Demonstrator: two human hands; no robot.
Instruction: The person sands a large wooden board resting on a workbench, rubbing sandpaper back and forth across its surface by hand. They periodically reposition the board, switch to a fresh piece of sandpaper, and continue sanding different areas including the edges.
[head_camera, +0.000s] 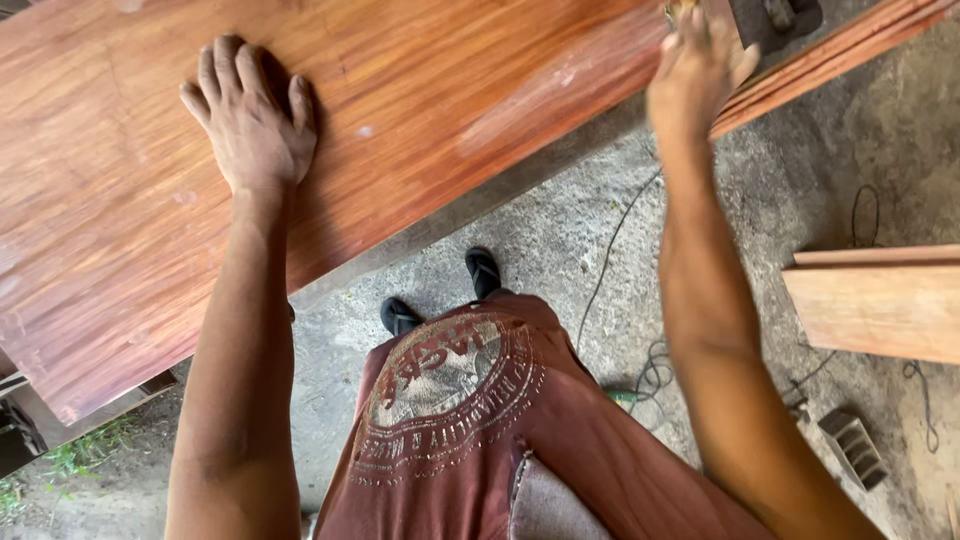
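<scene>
- A wide reddish-brown wooden board (420, 110) fills the upper left of the view, lying at a slant. Its face is smooth, with long streaky grain, a pale scuffed patch and a few small light specks.
- The left hand (250, 115) lies flat on the board, palm down and fingers spread, gripping nothing.
- The right hand (700, 60) is at the board's far right end, fingers bent around something at the top edge of the view; what it holds cannot be told.
- Just beside that hand sits a dark metal piece (775, 18), mostly cut off.
- Thin wooden strips (840, 55) run along the board's right edge.
- Below is a rough grey concrete floor (560, 230) with black cables (610, 250) trailing over it.
- A pale wooden plank (880, 305) lies at the right, well apart from the board.
- A small grey ridged block (853, 447) rests on the floor.
</scene>
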